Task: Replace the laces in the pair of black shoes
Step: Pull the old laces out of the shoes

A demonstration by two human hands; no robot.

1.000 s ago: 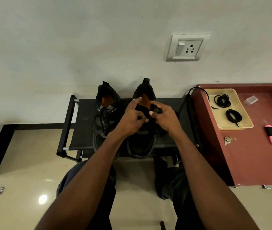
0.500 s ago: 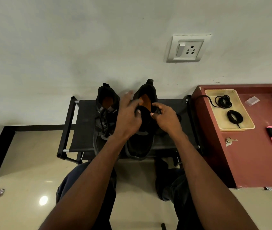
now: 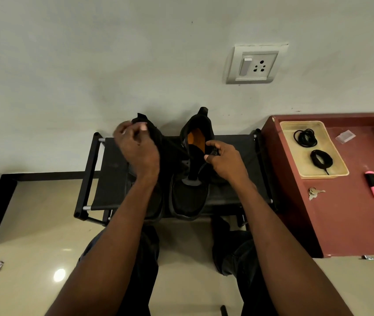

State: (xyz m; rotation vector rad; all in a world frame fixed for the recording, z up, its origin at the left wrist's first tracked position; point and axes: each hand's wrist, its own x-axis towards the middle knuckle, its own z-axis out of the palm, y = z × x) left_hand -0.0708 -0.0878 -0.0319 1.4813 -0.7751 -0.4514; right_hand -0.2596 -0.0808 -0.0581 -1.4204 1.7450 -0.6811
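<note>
A person seated before a low shoe rack (image 3: 110, 179) draws an old lace (image 3: 177, 148) out of the right-hand black shoe (image 3: 190, 179), one of a pair standing side by side on the rack against the far wall. The left hand (image 3: 136, 151), fingers curled and raised to the left over the other shoe (image 3: 156, 135), pinches the lace, which runs taut back to the eyelets. The right hand (image 3: 224, 160) grips the shoe's upper near the tongue, steadying it. Two coiled black laces (image 3: 320, 157), apparently the replacements, lie untouched in a pale tray (image 3: 338, 172) on the red desk (image 3: 352, 224) to the right. By this showing the job looks to be at an early stage: unlacing under way, no new lace threaded.
</note>
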